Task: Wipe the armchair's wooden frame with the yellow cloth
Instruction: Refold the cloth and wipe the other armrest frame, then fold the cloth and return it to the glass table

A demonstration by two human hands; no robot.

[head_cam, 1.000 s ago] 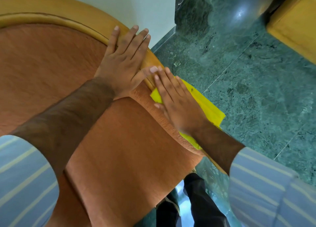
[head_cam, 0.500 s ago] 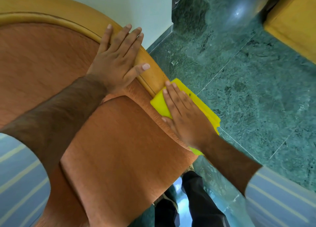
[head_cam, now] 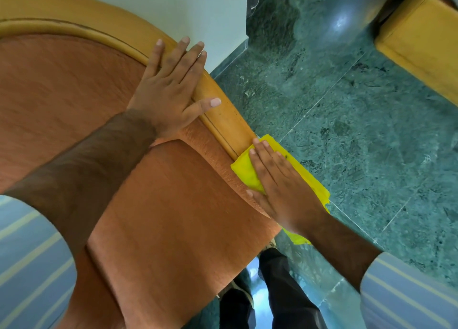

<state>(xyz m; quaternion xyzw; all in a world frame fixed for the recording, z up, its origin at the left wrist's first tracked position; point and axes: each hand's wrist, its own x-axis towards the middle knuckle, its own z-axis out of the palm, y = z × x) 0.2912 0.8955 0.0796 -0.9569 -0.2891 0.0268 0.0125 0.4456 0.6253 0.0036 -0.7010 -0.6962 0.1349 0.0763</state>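
The armchair's curved wooden frame (head_cam: 223, 120) arcs from the upper left down to the middle, edging the orange upholstery (head_cam: 161, 217). My left hand (head_cam: 171, 90) lies flat on the frame and the cushion edge, fingers spread, holding nothing. Lower on the same arm, my right hand (head_cam: 277, 185) presses flat on the folded yellow cloth (head_cam: 244, 171), which covers the frame there. The cloth's far edge (head_cam: 314, 187) hangs over the outer side of the arm.
Green marble floor (head_cam: 359, 142) lies to the right. A white wall corner (head_cam: 210, 18) stands behind the chair. A yellow-wood furniture piece (head_cam: 416, 46) sits at the upper right. My dark trouser legs (head_cam: 280, 291) show at the bottom.
My right hand has slid the yellow cloth down along the frame toward me, away from my left hand. The left hand has stayed on the upper curve.
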